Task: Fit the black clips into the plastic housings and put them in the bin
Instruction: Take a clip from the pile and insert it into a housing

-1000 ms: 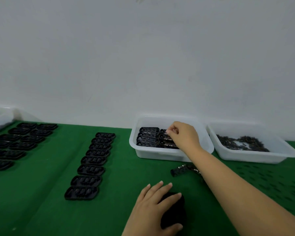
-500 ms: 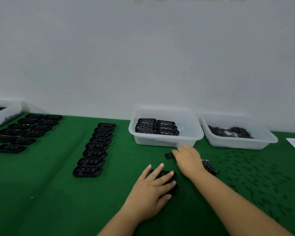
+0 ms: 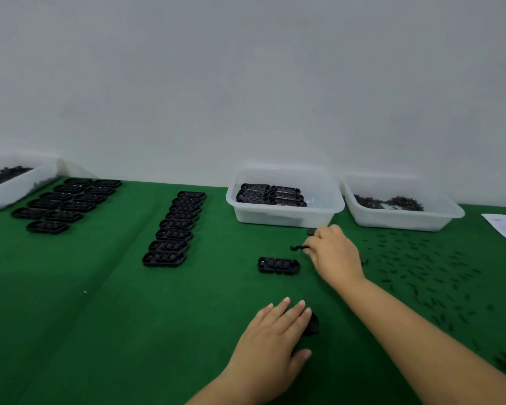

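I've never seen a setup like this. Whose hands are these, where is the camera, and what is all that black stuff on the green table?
No machine here: a person works bare-handed, filmed by a camera on their head looking down. The right hand pinches a small black clip beside a lone housing. The left hand rests flat on another black part. Empty housings lie in a row; filled ones sit in the middle bin. Loose clips are scattered at right.

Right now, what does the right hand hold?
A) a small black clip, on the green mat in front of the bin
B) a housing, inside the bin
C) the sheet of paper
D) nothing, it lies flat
A: the right hand pinches a black clip on the mat, just before the bin.
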